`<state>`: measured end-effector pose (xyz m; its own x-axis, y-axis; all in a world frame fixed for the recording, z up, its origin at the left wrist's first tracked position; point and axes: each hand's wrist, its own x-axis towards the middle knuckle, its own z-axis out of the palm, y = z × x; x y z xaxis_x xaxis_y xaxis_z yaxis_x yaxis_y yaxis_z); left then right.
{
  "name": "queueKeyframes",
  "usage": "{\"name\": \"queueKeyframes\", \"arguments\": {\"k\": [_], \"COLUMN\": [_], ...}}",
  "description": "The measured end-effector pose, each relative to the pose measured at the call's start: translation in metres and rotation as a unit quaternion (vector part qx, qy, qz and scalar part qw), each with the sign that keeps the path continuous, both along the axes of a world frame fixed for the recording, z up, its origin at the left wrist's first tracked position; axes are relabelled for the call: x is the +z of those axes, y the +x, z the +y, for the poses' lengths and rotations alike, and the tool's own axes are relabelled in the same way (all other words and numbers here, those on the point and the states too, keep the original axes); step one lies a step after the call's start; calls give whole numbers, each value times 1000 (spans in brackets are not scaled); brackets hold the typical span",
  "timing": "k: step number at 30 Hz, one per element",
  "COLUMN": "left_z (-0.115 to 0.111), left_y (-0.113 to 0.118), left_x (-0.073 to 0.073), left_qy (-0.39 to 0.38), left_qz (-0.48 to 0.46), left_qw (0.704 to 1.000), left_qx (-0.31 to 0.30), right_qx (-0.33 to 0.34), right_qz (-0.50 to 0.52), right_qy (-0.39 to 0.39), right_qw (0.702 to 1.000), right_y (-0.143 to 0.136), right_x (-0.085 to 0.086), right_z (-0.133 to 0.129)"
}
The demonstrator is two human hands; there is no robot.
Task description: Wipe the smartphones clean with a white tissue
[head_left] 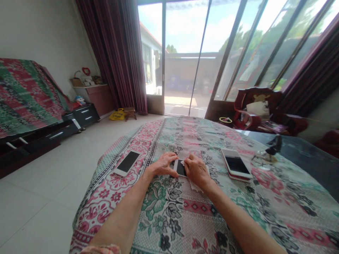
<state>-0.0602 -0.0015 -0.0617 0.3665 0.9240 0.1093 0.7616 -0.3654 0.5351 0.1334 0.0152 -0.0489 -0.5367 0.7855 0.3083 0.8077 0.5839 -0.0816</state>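
A white phone with a dark screen lies flat and crosswise on the patterned tablecloth, between my two hands. My left hand holds it by its left end, thumb on the near edge and fingers on the far edge. Over the screen, the bent fingers of my right hand press a white cloth or tissue, which shows beneath the palm. That hand hides the phone's right part. To the left rests another white phone. On the right, a white phone sits on top of a red-edged flat thing.
The cloth-covered round table fills the foreground. A small dark figurine on a clear base stands at its right, beside a dark glossy surface. A wooden armchair is beyond, and glass doors face me.
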Motion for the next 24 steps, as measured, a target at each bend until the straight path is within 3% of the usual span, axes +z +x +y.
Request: {"name": "queueKeyframes", "arguments": {"k": [8, 18, 21, 24], "left_z": [-2, 5, 5, 5], "left_y": [0, -10, -10, -9], "left_x": [1, 2, 1, -1], "left_qy": [-7, -63, -58, -56], "left_qz": [3, 14, 3, 1], "left_qw": [1000, 997, 998, 998], "left_qx": [-3, -40, -37, -28], "right_qx": [71, -3, -6, 32], "right_qz": [0, 2, 2, 8], "right_qy": [-7, -10, -3, 1], "right_qw": [997, 1000, 1000, 999], "right_y": [13, -6, -10, -9], "right_x": [-1, -2, -2, -2], "right_z": [-38, 4, 1, -15]}}
